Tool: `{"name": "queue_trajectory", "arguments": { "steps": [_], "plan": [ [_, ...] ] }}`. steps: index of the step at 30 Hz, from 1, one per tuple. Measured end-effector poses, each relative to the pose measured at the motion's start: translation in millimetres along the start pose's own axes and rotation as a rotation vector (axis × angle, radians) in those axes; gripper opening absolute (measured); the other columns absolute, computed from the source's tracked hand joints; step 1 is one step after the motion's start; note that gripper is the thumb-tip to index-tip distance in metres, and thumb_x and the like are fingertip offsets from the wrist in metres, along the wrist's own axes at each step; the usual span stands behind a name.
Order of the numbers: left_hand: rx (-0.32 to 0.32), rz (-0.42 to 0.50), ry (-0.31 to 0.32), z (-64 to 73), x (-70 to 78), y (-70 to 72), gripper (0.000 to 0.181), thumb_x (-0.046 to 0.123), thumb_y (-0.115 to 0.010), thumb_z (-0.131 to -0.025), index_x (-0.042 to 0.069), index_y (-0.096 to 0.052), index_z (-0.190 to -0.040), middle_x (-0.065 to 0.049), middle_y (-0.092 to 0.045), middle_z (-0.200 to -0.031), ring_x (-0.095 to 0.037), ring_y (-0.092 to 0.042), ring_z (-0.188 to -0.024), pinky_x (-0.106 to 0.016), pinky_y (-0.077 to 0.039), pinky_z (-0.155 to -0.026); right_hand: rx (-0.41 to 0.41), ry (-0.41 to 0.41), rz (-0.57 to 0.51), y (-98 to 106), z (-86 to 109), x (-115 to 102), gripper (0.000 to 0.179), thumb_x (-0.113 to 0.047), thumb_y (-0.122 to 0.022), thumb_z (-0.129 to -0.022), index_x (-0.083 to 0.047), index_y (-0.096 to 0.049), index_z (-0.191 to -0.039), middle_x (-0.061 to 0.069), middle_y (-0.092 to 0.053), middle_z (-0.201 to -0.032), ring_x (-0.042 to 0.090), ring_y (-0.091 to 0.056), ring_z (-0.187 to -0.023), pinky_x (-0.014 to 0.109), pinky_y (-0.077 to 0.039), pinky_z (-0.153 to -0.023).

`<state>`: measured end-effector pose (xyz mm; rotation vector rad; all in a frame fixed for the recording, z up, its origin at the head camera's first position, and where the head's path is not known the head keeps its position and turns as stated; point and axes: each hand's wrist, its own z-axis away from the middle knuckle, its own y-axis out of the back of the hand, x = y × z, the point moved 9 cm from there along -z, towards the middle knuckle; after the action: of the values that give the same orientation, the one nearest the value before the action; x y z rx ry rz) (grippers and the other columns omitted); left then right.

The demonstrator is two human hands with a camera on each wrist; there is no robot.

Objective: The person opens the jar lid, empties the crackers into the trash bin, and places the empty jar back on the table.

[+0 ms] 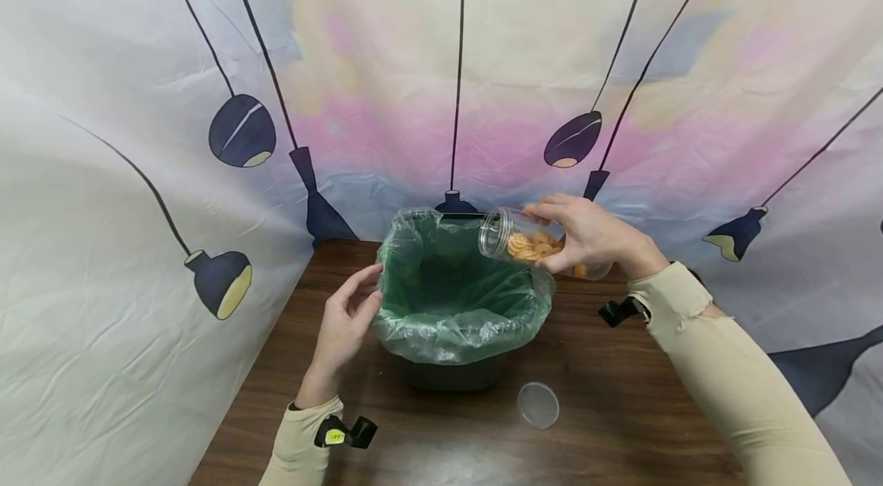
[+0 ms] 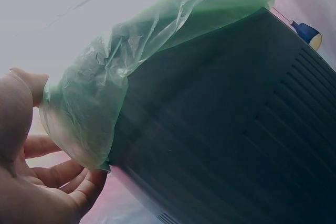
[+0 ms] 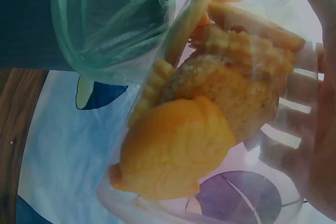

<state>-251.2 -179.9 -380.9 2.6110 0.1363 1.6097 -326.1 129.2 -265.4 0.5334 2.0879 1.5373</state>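
Observation:
My right hand (image 1: pixel 586 233) grips a clear plastic jar (image 1: pixel 493 234) that lies tipped nearly on its side. Its uncapped mouth points left over the bin's right side. Inside are several orange-yellow snack pieces (image 1: pixel 531 246), some ridged and some rounded (image 3: pixel 173 150) in the right wrist view. The dark bin (image 1: pixel 451 375) stands upright, lined with a thin green plastic bag (image 1: pixel 455 336) folded over its rim. At the bin's left, my left hand (image 1: pixel 348 317) touches the bag with loosely bent fingers and thumb; its fingertips meet the overhang (image 2: pixel 86 108) in the left wrist view.
A round clear lid (image 1: pixel 538 405) lies flat on the brown wooden table (image 1: pixel 621 409), in front and to the right of the bin. Close behind the table hangs a pastel cloth (image 1: pixel 386 87) printed with dark lamps. It also bounds the left and right sides.

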Motion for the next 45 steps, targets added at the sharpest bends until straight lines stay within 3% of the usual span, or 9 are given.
{"name": "queue_trajectory", "arguments": {
  "steps": [5,18,24,32,45],
  "plan": [
    [-0.001,0.001,0.001,-0.2,0.4,-0.3,0.038,0.000,-0.056,-0.096,0.000,-0.055,-0.134,-0.024,-0.058,-0.126,-0.010,-0.058,-0.105,-0.013,-0.048,-0.086,0.001,0.018,-0.012,1,-1.6,1,0.074,-0.034,-0.075,-0.069,-0.006,-0.056,-0.134,0.002,-0.063,-0.109,0.011,-0.053,-0.086,0.032,-0.046,-0.071],
    [0.003,0.005,0.003,0.2,0.7,-0.1,0.038,0.001,-0.057,-0.096,0.000,-0.055,-0.134,-0.023,-0.058,-0.124,-0.013,-0.058,-0.105,-0.014,-0.048,-0.085,-0.035,0.019,-0.018,-1,-3.6,1,0.074,-0.037,-0.076,-0.070,-0.005,-0.057,-0.134,-0.002,-0.060,-0.100,0.007,-0.049,-0.078,0.028,-0.043,-0.064],
    [0.005,0.012,0.011,0.3,0.5,0.3,0.038,0.001,-0.057,-0.096,0.000,-0.055,-0.134,-0.022,-0.058,-0.124,-0.018,-0.059,-0.106,-0.015,-0.048,-0.086,-0.037,0.029,0.010,0,-3.2,-1,0.076,-0.037,-0.076,-0.070,-0.004,-0.056,-0.135,0.001,-0.062,-0.107,0.008,-0.052,-0.081,0.029,-0.046,-0.066],
    [0.004,0.005,0.009,0.6,0.1,-0.2,0.038,0.000,-0.056,-0.096,0.000,-0.055,-0.134,-0.023,-0.058,-0.125,-0.014,-0.058,-0.105,-0.015,-0.048,-0.085,-0.040,0.027,0.076,2,-3.3,-6,0.077,-0.041,-0.076,-0.070,-0.007,-0.056,-0.136,0.004,-0.062,-0.115,0.009,-0.054,-0.083,0.031,-0.047,-0.067],
    [0.010,0.009,0.013,0.0,-0.6,-1.4,0.038,0.000,-0.057,-0.096,0.001,-0.056,-0.134,-0.021,-0.058,-0.125,-0.012,-0.058,-0.105,-0.015,-0.048,-0.085,-0.051,0.037,0.137,7,-3.8,-11,0.077,-0.039,-0.077,-0.067,-0.005,-0.058,-0.133,0.010,-0.062,-0.121,0.021,-0.058,-0.097,0.041,-0.051,-0.074]
  ]
}}
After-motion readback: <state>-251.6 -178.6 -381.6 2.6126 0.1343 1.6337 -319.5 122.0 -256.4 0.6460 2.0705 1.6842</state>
